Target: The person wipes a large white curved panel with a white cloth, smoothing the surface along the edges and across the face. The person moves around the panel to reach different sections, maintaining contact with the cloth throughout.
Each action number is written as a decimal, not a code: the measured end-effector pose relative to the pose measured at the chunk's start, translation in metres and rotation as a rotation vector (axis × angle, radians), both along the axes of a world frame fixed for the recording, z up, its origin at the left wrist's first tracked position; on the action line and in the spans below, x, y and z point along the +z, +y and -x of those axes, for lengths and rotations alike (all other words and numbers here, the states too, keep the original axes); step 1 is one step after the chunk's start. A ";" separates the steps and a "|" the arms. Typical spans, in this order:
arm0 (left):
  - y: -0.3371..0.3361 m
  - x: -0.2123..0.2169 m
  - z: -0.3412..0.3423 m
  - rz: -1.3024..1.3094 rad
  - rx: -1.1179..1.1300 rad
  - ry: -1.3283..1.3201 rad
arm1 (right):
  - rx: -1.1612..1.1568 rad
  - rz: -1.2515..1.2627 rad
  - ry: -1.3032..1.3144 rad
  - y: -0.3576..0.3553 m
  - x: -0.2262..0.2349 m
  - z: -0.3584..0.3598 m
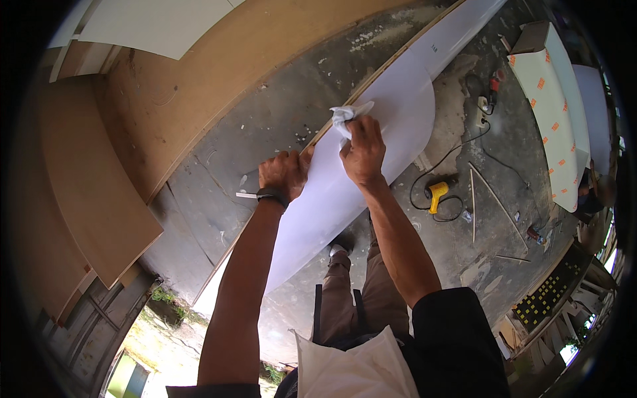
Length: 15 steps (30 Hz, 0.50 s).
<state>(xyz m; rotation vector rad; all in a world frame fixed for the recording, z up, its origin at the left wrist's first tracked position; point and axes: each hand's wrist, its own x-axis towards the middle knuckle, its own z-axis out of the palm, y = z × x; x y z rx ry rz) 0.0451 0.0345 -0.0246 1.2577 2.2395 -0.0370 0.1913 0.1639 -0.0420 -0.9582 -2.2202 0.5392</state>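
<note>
A long white panel [328,202] with a wood-coloured edge runs diagonally in front of me, one side curving outward. My left hand [284,174] grips its upper edge, fingers curled over the rim; a dark band is round that wrist. By the wrist a short white strip [247,196] shows; I cannot tell whether it touches the hand. My right hand [363,151] is closed on a crumpled white cloth [344,118], which lies against the panel's face near the same edge, a little farther off than the left hand.
On the floor to the right are a yellow heat gun [436,194] with a cable, a red power tool [495,86], thin strips [497,199] and a can [535,234]. A white panel with orange marks [547,113] stands beyond. Brown boards [99,192] lie at left.
</note>
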 end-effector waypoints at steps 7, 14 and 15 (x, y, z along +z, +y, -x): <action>-0.003 -0.001 -0.005 -0.041 0.022 -0.021 | -0.393 -0.137 -0.154 0.158 -0.021 -0.035; -0.004 0.001 -0.004 -0.022 0.000 -0.022 | -0.565 -0.172 -0.225 0.092 -0.032 -0.012; -0.006 -0.001 -0.001 -0.028 -0.008 -0.013 | -0.525 -0.162 -0.194 0.057 -0.030 -0.005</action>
